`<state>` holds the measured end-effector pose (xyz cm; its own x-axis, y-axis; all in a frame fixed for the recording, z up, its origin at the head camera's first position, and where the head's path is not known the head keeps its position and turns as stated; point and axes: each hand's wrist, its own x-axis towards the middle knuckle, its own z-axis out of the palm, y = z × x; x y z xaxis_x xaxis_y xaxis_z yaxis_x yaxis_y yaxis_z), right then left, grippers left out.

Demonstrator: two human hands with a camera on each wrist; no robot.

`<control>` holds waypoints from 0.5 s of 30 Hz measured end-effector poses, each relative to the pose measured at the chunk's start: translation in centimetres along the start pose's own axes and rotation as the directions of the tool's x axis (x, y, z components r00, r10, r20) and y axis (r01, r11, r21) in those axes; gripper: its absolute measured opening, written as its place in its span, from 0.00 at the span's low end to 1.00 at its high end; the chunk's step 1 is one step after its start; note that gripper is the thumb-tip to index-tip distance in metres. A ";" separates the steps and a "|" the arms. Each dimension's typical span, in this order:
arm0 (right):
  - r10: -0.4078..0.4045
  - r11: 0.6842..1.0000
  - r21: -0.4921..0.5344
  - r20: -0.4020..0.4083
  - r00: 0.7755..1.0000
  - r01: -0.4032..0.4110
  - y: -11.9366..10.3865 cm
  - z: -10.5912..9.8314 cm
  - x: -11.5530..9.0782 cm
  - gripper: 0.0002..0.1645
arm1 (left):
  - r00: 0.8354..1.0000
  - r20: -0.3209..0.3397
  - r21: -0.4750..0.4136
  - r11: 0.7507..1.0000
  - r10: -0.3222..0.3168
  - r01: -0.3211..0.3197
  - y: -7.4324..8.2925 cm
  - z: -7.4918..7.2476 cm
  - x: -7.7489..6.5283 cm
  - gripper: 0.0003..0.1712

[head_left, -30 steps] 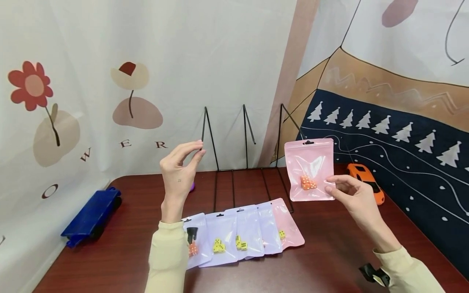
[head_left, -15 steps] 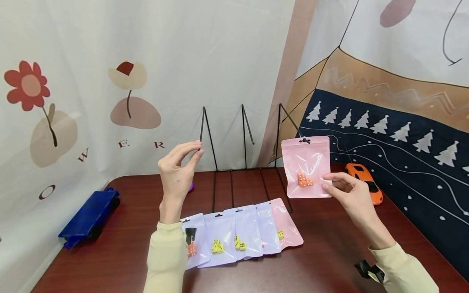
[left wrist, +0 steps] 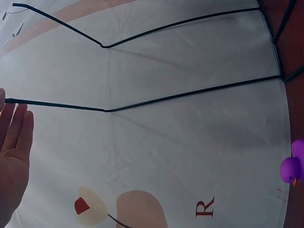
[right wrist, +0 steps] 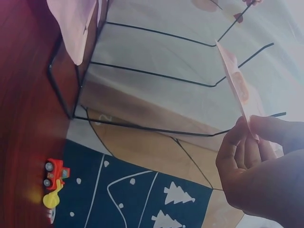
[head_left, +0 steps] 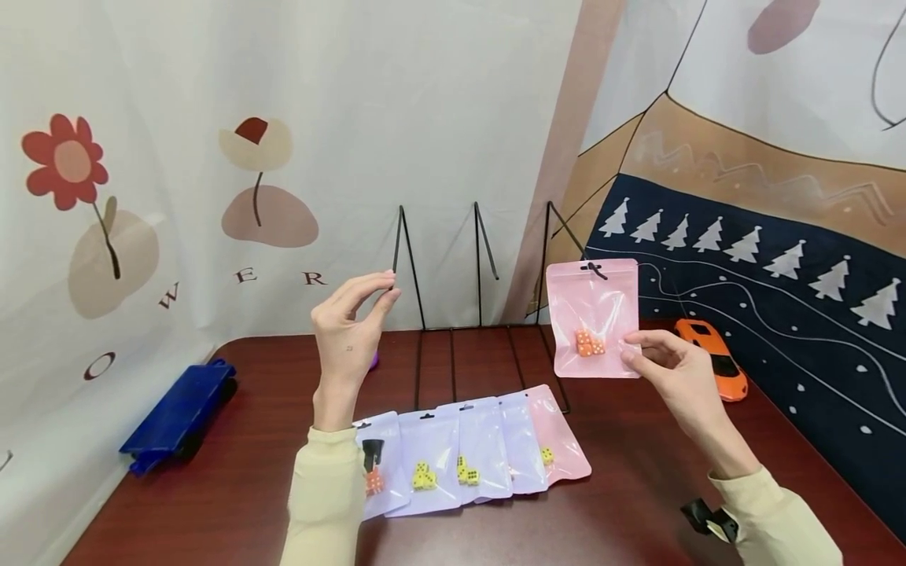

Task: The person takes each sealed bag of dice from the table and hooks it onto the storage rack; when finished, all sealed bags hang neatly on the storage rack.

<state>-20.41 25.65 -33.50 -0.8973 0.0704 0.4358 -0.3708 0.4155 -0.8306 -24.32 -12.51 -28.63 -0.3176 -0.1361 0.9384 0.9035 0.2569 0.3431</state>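
My right hand (head_left: 675,377) pinches the lower right edge of a pink zip bag (head_left: 602,303) with orange dice (head_left: 589,343) inside. The tip of the black wire rack's right arm (head_left: 566,228) sticks out through the bag's hang hole. On the left, thumb and fingertips of my left hand (head_left: 347,338) pinch the end of the rack's left arm (left wrist: 57,104). The middle arm (head_left: 487,240) carries nothing. Several lilac bags (head_left: 428,452) with yellow or orange dice lie overlapping on the table before the rack, and another pink bag (head_left: 552,424) lies at their right end.
A blue toy trailer (head_left: 177,417) stands at the left and an orange toy car (head_left: 711,358) at the right. Behind the left hand sits a purple toy duck (left wrist: 292,168). The right wrist view shows a red toy vehicle (right wrist: 56,173). Printed cloth (head_left: 425,118) hangs behind.
My right hand has brought the pink bag slightly up and back, and the right arm's tip now shows farther out through its hole. The left hand keeps its pinch on the left arm.
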 end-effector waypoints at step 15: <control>0.002 0.999 0.034 -0.029 1.000 -0.001 -0.1 0.6 0.9 0.17 | 1.000 0.005 -0.013 1.000 -0.015 0.015 -0.8 0.0 -0.4 0.09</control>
<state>-21.34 25.16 -33.22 -0.8908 0.0978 0.4437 -0.3774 0.3845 -0.8424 -24.91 -12.71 -29.26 -0.3327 -0.1353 0.9333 0.9023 0.2418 0.3568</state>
